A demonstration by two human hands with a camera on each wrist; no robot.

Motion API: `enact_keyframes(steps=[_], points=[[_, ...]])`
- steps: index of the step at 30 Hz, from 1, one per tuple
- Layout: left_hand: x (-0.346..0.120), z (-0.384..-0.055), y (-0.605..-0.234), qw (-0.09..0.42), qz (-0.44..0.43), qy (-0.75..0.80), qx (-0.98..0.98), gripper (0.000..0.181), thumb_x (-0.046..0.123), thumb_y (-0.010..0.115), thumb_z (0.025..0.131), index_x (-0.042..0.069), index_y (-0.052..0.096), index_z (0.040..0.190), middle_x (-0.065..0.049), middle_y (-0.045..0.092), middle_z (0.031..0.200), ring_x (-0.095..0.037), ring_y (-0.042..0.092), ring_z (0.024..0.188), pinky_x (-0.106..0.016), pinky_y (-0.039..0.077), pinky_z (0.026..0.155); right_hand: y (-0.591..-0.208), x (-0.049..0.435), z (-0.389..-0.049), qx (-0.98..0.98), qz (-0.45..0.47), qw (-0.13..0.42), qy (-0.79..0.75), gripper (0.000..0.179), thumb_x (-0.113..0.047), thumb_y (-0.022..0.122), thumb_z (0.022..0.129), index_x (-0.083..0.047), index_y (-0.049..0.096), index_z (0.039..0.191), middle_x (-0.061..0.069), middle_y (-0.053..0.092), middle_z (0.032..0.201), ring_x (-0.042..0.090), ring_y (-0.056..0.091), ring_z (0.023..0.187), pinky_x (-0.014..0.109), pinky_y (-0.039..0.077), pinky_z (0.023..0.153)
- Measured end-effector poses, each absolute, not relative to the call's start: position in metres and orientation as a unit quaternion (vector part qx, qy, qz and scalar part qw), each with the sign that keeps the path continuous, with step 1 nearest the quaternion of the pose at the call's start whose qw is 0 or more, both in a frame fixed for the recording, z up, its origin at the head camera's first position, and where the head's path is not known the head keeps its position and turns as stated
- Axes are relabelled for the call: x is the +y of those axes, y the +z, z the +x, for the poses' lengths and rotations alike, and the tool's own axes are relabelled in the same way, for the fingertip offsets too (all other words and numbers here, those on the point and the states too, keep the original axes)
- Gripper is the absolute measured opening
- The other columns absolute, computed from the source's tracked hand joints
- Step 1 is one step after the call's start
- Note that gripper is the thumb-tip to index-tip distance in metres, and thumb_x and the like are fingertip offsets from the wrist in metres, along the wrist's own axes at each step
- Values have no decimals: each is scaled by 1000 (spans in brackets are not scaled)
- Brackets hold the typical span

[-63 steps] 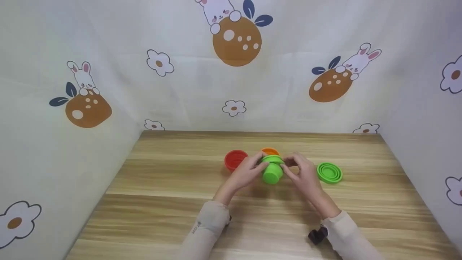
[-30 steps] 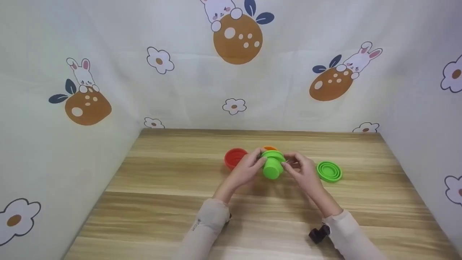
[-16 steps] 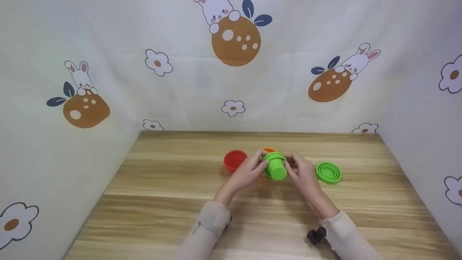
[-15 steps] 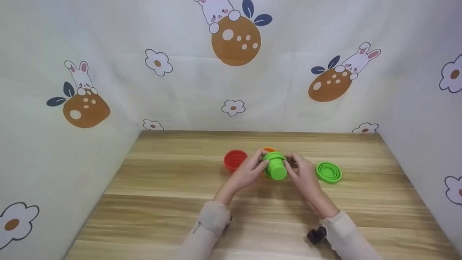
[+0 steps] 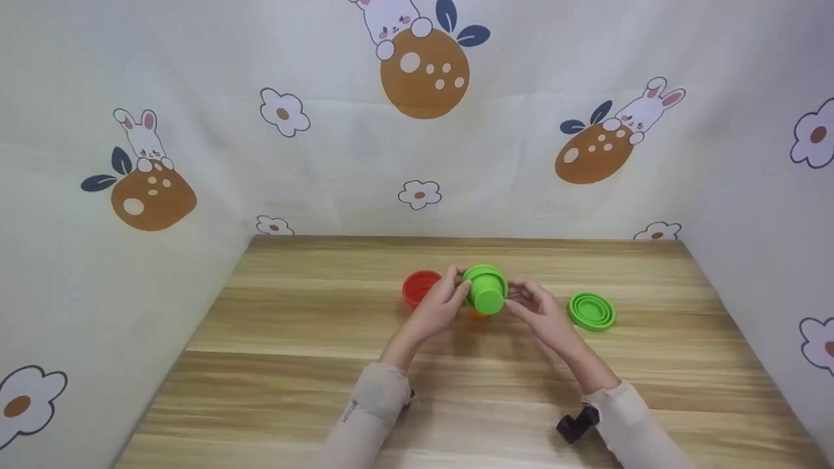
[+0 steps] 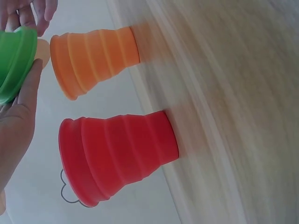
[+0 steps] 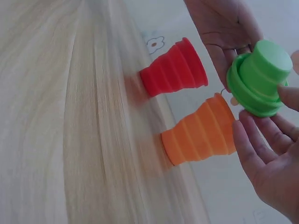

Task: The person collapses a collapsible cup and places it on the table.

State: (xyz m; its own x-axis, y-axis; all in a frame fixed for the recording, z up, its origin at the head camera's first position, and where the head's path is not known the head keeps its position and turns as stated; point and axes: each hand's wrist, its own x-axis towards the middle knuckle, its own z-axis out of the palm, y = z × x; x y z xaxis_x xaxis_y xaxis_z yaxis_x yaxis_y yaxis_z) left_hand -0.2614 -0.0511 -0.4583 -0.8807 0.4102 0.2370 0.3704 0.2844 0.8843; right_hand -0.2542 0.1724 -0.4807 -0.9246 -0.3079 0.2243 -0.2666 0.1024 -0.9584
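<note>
A green collapsible cup (image 5: 487, 291) is held off the table, its base toward the head camera; its narrow part stands out from the wider rim rings. My left hand (image 5: 438, 306) grips its rim from the left, thumb in front. On the other side my right hand (image 5: 542, 316) holds the edge lightly, with the thumb (image 7: 288, 97) at the cup's side and the fingers (image 7: 257, 135) by the rim. Behind the hands stand a red collapsible cup (image 6: 119, 156) and an orange collapsible cup (image 6: 93, 58), both extended and upright. The head view mostly hides the orange one.
A second green collapsible cup (image 5: 591, 311) lies folded flat on the wooden table (image 5: 313, 391), right of my right hand. Pale printed cloth (image 5: 339, 163) surrounds the back and sides of the table. A black device (image 5: 576, 423) sits at the right wrist.
The green cup has turned, and since half a second ago it has shifted left and slightly up with my left hand. My right hand's fingers have loosened a little. The other cups stay put.
</note>
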Motion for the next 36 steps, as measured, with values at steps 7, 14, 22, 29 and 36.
enact_keyframes(steps=[7, 14, 22, 29, 36], points=[[-49, -259, -456, 23, 237, 559, 794, 24, 12, 39, 106, -3, 44, 125, -17, 60, 106, -19, 54, 96, -36, 50, 91, -481, 172, -256, 715, -195, 35, -671, 39, 7, 57, 92, 20, 45, 127, -3, 66, 106, 2, 66, 98, 24, 57, 92], [-52, -259, -457, 41, 243, 566, 787, 25, 11, 43, 104, 2, 45, 127, -18, 63, 118, -20, 57, 101, -35, 51, 94, -480, 170, -254, 723, -180, 13, -666, 38, 8, 59, 91, 20, 47, 125, 7, 64, 107, 1, 66, 95, 21, 58, 88], [-55, -257, -455, 45, 242, 561, 790, 38, 17, 52, 101, 5, 49, 137, -13, 63, 121, -14, 55, 92, -25, 48, 80, -474, 170, -252, 724, -178, 15, -666, 39, 1, 60, 95, 15, 50, 130, 5, 62, 111, 4, 67, 98, 30, 59, 91], [-54, -259, -450, 55, 236, 534, 810, 29, 32, 59, 100, 10, 60, 118, -2, 64, 104, -11, 55, 93, -27, 48, 87, -471, 172, -253, 737, -215, 33, -640, 41, -7, 57, 99, 12, 50, 135, 10, 62, 120, 2, 66, 97, 34, 61, 84], [-53, -257, -452, 67, 239, 537, 806, 21, 25, 63, 96, 5, 57, 99, 4, 54, 90, -11, 51, 88, -24, 42, 81, -472, 172, -251, 738, -230, 64, -632, 37, -8, 53, 100, 13, 50, 130, 5, 63, 116, 2, 62, 102, 24, 58, 86]])
